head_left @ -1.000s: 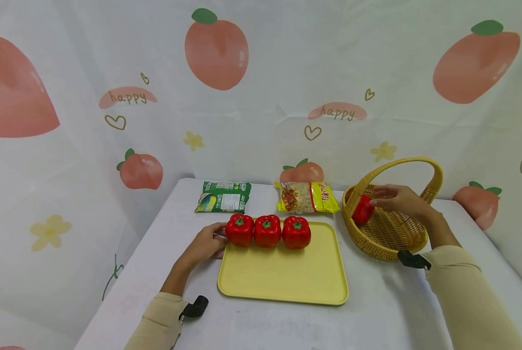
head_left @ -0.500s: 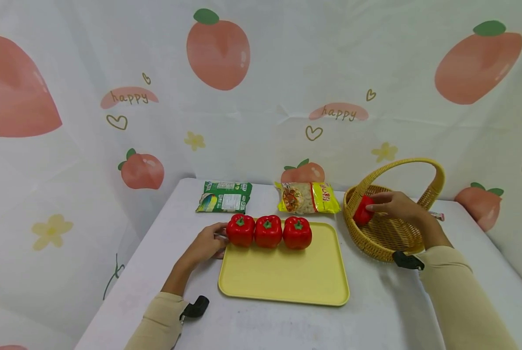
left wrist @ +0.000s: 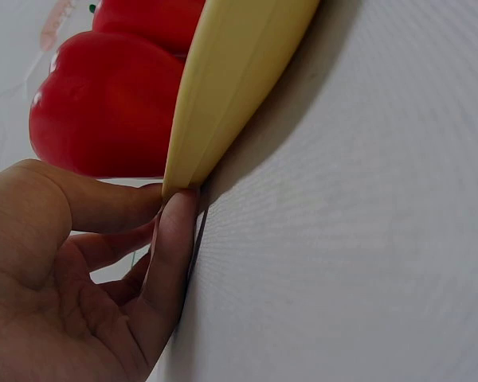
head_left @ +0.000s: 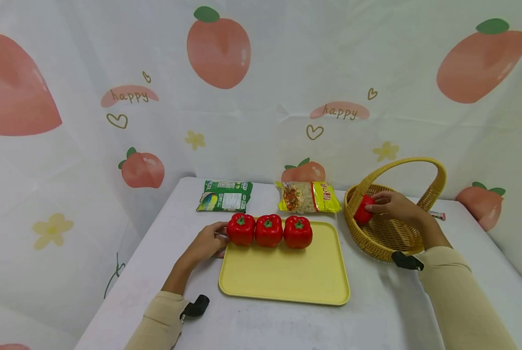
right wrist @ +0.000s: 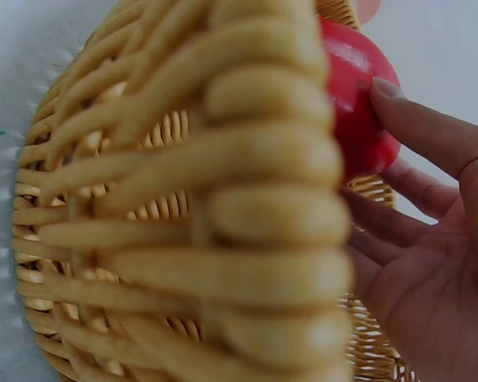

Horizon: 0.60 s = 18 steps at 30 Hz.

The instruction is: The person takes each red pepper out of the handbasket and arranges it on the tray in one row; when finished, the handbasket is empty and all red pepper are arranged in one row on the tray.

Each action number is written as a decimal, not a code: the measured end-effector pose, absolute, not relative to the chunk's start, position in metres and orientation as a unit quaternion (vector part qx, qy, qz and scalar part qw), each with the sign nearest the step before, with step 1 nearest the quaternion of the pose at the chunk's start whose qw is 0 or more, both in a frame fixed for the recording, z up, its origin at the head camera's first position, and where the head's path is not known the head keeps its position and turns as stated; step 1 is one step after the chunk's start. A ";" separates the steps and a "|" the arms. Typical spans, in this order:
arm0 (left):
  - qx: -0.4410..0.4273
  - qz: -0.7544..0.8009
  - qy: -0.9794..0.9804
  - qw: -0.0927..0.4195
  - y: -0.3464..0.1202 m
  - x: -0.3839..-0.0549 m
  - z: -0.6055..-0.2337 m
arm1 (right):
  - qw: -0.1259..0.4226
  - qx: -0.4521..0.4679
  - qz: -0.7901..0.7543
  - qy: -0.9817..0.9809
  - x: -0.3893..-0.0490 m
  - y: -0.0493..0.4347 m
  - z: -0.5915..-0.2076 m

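Note:
My left hand [head_left: 206, 243] pinches the left rim of a yellow tray [head_left: 287, 274]. In the left wrist view, thumb and fingers meet on the edge of the tray [left wrist: 235, 87]. Three red bell peppers stand in a row along the tray's back edge: a left one [head_left: 241, 231], a middle one [head_left: 268, 232] and a right one [head_left: 297, 233]. Inside the wicker basket [head_left: 392, 243], my right hand [head_left: 396, 206] grips another red bell pepper [head_left: 363, 211] by the left wall. The right wrist view shows the thumb on this pepper [right wrist: 358, 95]; the basket's wall hides part of it.
Behind the tray lie a green packet [head_left: 224, 196] and a yellow-ended clear bag [head_left: 309, 197]. The basket's tall handle [head_left: 403, 160] arches over the right side. A small pinkish packet [head_left: 438, 215] lies right of the basket.
My right hand has shifted slightly left and its fingers have come onto the pepper in the basket. The small pinkish packet has come into sight. My left hand stays at the tray's rim.

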State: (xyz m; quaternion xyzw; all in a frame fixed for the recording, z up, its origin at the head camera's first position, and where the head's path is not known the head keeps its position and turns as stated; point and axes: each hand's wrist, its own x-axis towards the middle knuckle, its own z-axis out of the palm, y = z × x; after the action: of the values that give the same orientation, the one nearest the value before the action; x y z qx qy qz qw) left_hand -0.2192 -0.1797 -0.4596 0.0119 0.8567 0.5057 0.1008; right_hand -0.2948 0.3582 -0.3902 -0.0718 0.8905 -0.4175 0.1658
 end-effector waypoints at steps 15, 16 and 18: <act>0.010 0.503 0.858 0.103 -0.180 -0.220 -0.460 | 0.127 -0.068 -0.443 0.885 -0.289 0.356 -0.389; 0.010 0.503 0.858 0.103 -0.180 -0.220 -0.460 | 0.126 -0.067 -0.440 0.886 -0.288 0.356 -0.387; 0.009 0.503 0.858 0.103 -0.180 -0.220 -0.460 | 0.124 -0.064 -0.434 0.890 -0.285 0.356 -0.384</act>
State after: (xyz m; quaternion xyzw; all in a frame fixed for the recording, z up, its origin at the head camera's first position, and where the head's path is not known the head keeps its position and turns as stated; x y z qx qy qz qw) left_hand -0.2201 -0.1800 -0.4605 0.0088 0.8584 0.5026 0.1026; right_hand -0.2853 0.3563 -0.3843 -0.0636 0.8903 -0.4336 0.1240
